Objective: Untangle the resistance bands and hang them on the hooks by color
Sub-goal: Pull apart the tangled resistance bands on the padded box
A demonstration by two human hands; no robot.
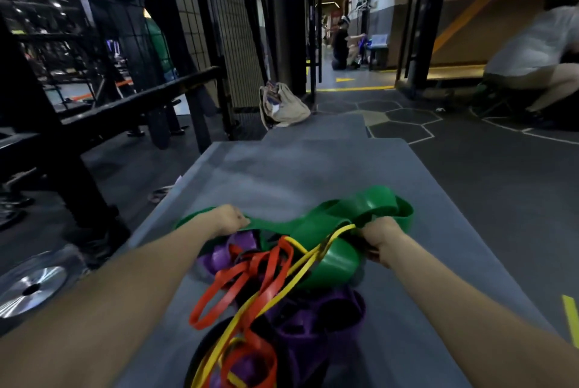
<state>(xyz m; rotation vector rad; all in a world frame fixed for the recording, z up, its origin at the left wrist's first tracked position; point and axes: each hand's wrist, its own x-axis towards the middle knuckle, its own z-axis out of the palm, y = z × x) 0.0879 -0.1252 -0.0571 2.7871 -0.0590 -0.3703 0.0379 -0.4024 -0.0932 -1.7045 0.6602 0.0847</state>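
Nearest the camera, at the near edge of the grey mat [407, 199], a tangled heap of flat rubbery loops is piled: thin yellow bands [250, 309], at least two though the count cannot be fixed in the knot, narrow orange-red bands [225, 290], again at least two, wide purple bands [313, 325] folded into soft coils, and a dark band that is barely made out beneath them. Across the far side of the heap one broad green band [341, 224], smooth and glossy, is stretched and twisted from the mat's left edge toward its right. The left hand [230, 220] is clenched on the green band at its left part, the strip being gripped in the fist. The right hand [380, 235] is closed round a bunch at the right of the heap, where the green band and a yellow strand are seen to run into the grip; the fingers themselves are hidden from view. Two bare forearms are extended from the bottom corners. The mat is matt, rectangular and faintly scuffed, and a second grey mat is laid beyond its far edge. To the left, one shiny metal weight plate [31, 287] is laid on the dark floor beside black steel frames. Farther off, one beige cloth bag [283, 105] is slumped against a wire-mesh panel, and two blurred people are seen at the far right and down the corridor.
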